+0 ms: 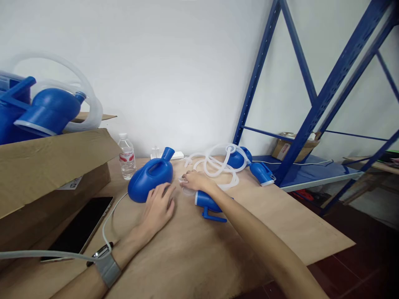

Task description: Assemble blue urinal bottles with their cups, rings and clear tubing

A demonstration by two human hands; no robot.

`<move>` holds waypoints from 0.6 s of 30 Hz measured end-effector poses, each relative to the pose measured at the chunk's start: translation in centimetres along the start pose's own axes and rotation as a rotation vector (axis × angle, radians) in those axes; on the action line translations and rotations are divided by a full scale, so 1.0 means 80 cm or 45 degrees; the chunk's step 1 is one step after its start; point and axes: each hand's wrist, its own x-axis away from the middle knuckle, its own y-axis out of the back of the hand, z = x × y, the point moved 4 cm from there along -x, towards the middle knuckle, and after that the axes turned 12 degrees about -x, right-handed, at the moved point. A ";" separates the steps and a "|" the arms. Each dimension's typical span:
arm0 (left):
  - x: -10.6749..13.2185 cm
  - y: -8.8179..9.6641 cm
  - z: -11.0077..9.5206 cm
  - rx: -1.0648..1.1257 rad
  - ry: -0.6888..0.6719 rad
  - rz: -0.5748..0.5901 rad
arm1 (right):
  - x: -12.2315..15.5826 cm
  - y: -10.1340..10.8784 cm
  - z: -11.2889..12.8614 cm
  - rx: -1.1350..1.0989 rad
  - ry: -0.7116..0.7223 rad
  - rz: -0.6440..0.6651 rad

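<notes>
A blue plastic urinal bottle (pixel 146 178) with a handle opening and a short spout stands on the wooden table. My left hand (pixel 158 206) rests beside its lower front, fingers loosely spread and the fingertips at or close to the bottle. Farther right, my right hand (pixel 197 181) is closed, its fingertips on a small whitish, clear plastic piece (pixel 183 180) that looks like a tube end. Under my right forearm lies a blue funnel-like head (pixel 207 200) with a handle, partly covered by the arm. Coiled translucent tubing (pixel 215 164) spreads behind the right hand.
At left, an open cardboard box (pixel 62 162) holds more blue urinal parts (pixel 56 109) and tubing. A tablet (pixel 79 224) and a water bottle (pixel 126 158) are nearby. Another blue funnel-like head (pixel 261 172) lies near the blue metal shelf (pixel 311 171) at right.
</notes>
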 end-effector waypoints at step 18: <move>-0.008 0.013 0.065 -0.136 0.403 -0.161 | -0.045 0.004 -0.031 -0.543 -0.014 -0.412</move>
